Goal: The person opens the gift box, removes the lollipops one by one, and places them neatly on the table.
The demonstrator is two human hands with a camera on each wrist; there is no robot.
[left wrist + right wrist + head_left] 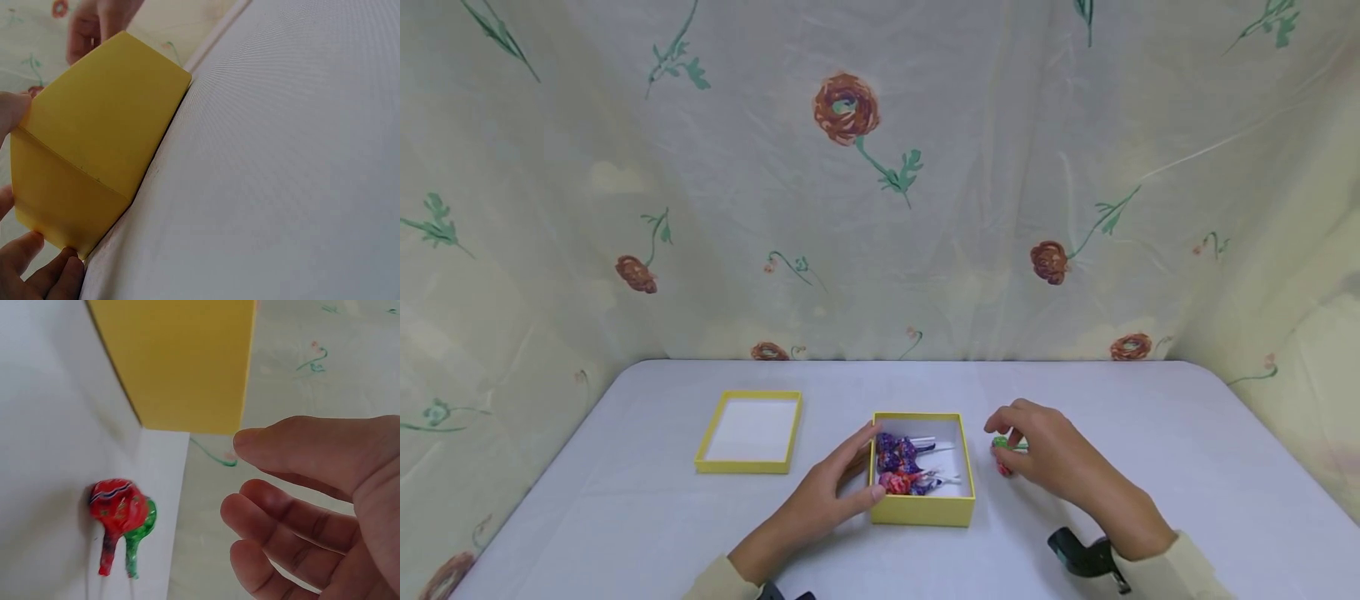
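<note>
A yellow box (921,512) with a white inside stands at the middle of the table. Several wrapped lollipops (895,454), purple and red, lie in it with their sticks pointing right. My left hand (831,483) holds the box at its left side, thumb by the near corner and fingers along the side wall. Right of the box, my right hand (1056,450) hovers with its fingers loosely bent and apart. Below them, a red lollipop (119,506) and a green lollipop (148,524) lie side by side on the table, untouched in the right wrist view.
A yellow-rimmed box lid (745,467) lies to the left of the box, its white inside facing up. The table has a white cloth (625,517). Behind and at both sides hangs a flowered curtain (955,167).
</note>
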